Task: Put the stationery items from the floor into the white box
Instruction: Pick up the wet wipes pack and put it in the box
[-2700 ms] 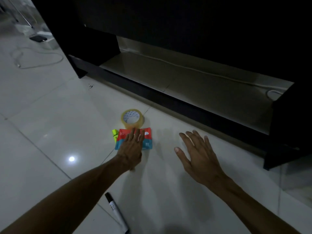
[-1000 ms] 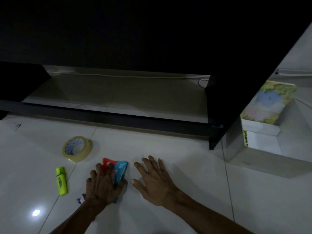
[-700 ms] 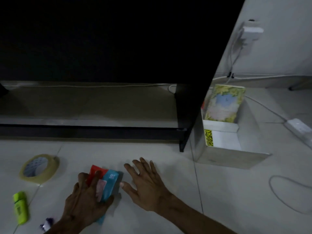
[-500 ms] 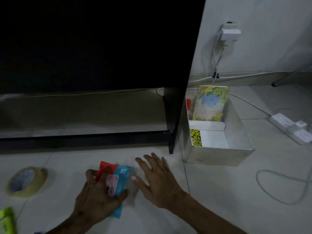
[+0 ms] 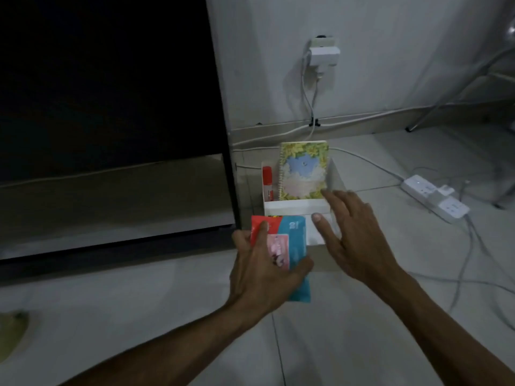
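While the left hand [image 5: 264, 270] grips a red and blue packet [image 5: 289, 246] together with a small pink card [image 5: 278, 252], thumb under and fingers across the face, it holds them up in front of the near wall of the white box [image 5: 295, 208]. The right hand [image 5: 354, 240] is spread flat and holds nothing; it hovers over the box's near right side, fingertips close to the rim, though I cannot tell whether it touches.

Inside the box, a spiral notebook [image 5: 303, 169] stands upright against the far wall in the rear compartment, with a red-capped glue stick [image 5: 267, 179] just beside it on the left. A low divider crosses the box in front of them, and the front compartment looks mostly free.

This seems to be the carry-and-drop step for the packet. Next, the left hand probably needs to lift the packet over the near wall, tip it down into the front compartment and let go, while the right hand moves clear or steadies the box.

At the lower left edge a blurred tape roll [image 5: 11, 332] lies on the floor [image 5: 167, 296], so more trips likely remain.
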